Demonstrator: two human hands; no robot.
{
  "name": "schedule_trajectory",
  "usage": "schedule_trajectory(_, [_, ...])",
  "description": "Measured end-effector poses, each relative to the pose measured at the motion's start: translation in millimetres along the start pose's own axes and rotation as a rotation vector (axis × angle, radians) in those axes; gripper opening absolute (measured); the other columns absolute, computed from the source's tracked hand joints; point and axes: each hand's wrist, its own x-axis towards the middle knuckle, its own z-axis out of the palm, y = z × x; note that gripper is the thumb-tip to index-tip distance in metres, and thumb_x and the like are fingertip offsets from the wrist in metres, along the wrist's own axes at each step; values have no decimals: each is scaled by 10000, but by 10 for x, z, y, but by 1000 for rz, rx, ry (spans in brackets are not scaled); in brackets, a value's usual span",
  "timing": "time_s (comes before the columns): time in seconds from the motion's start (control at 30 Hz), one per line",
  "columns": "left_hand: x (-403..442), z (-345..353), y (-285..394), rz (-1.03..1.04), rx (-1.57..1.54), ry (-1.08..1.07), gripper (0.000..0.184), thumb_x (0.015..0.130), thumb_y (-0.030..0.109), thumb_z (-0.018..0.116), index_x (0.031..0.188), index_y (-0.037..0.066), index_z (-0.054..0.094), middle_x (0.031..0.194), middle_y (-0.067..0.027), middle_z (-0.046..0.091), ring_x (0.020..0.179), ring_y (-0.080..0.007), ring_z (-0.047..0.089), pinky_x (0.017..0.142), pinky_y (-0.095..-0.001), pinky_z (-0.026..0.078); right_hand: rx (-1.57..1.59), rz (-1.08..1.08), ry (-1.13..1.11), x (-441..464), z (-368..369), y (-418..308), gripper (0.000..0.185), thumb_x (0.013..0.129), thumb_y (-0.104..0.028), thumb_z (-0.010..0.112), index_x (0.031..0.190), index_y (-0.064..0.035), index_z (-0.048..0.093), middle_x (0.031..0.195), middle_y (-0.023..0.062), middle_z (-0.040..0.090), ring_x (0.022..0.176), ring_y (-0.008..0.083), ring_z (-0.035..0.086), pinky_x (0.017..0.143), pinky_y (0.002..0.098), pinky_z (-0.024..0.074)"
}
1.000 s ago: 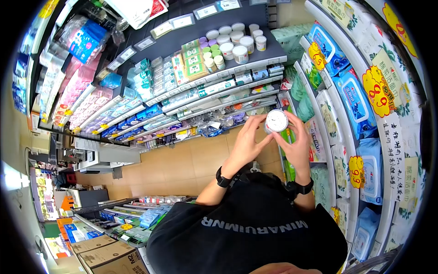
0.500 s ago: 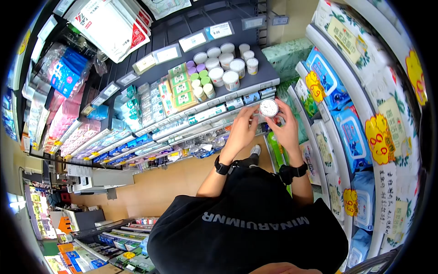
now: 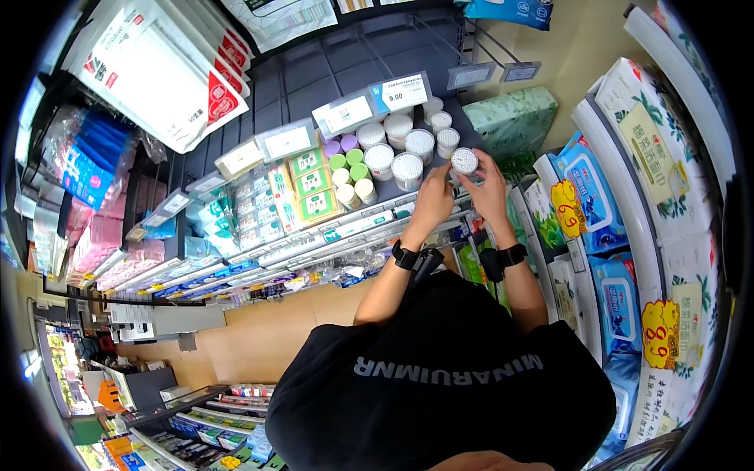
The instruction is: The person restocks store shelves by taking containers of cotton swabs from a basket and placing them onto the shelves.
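A small round tub of cotton swabs (image 3: 464, 162), its white dotted tips showing at the top, is between my hands at the right front edge of the shelf. My left hand (image 3: 433, 202) has its fingers closed against the tub's left side. On the other side my right hand (image 3: 488, 192) curls its fingers and thumb round it. Similar white tubs (image 3: 407, 171) stand in rows just left of my hands. Slimmer containers with purple, green and cream tops (image 3: 356, 171) stand further left. The tub's base is hidden by my fingers, so I cannot tell whether it touches the shelf.
Price tags (image 3: 400, 94) on hooks hang over the tubs. Left of them lie green-labelled packs (image 3: 316, 182). A green tissue pack (image 3: 514, 118) sits behind my right hand. Shelves of blue wipes packs (image 3: 591, 192) rise close on the right.
Both hands have moved the tub up and forward, from in front of the shelf to its right front edge beside the other tubs. My view has shifted closer to the shelf.
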Motion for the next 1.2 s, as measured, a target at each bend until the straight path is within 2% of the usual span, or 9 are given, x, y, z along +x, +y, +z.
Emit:
schedule_trajectory(0.07, [98,32,-122,83,51,27,519,885,-64,492,1404,-43,506,1236,-302,596,1103,-481,602,912,-513,487,25,7,-9,78,87,155,622,831,-68,814,1379,-19,524,1284,196,613,1134,303,658,905,387,579])
schedule_trajectory(0.17, [190,7,-111,-68,31,-59,526,895,-45,487,1421,-46,488,1262,-308,591,1132,-494,588,929,-524,483,20,31,-30,172,157,239,625,825,-54,816,1371,-16,513,1285,196,612,1145,300,657,921,388,581])
schedule_trajectory(0.23, [238,43,-171,-84,76,-43,475,935,55,506,1394,-63,525,1334,-317,593,1235,-463,579,1034,-466,463,11,37,-42,217,187,300,622,824,-52,817,1365,-15,512,1288,195,612,1150,298,657,920,388,583])
schedule_trajectory(0.77, [364,140,-461,-196,55,-101,544,952,129,559,1451,-65,464,1324,-328,596,1257,-450,575,1044,-454,458,19,93,-118,283,318,564,580,837,-69,818,1334,-30,523,1273,174,630,1121,287,676,904,376,587])
schedule_trajectory(0.83, [366,145,-499,-179,44,-140,574,961,166,553,1480,-38,417,1386,-327,541,1266,-497,531,1043,-521,453,24,93,-116,284,320,592,581,835,-65,818,1334,-30,522,1276,173,627,1117,290,675,895,374,586])
schedule_trajectory(0.87, [362,154,-514,-179,46,-143,574,961,166,553,1480,-38,417,1386,-327,541,1266,-497,531,1043,-521,453,28,91,-112,281,323,605,583,833,-61,818,1334,-29,522,1279,173,625,1113,294,675,886,371,585])
schedule_trajectory(0.93, [366,152,-493,-163,62,-117,565,958,150,573,1471,-50,447,1283,-334,617,1230,-437,604,1015,-444,472,8,81,-105,283,317,587,585,831,-56,816,1335,-29,521,1276,173,624,1119,298,670,884,373,580])
schedule_trajectory(1.03, [390,111,-423,-276,47,-214,574,956,156,577,1473,-52,442,1257,-335,630,1195,-440,624,995,-437,480,-33,83,-101,272,291,572,590,828,-46,813,1340,-29,519,1271,172,624,1132,306,658,884,383,567])
schedule_trajectory(1.2, [351,234,-601,-179,34,-166,592,950,168,591,1471,-65,436,1206,-329,650,1128,-441,652,944,-435,493,-46,109,-118,277,259,571,603,825,-41,811,1350,-27,514,1273,171,623,1139,314,646,892,392,545])
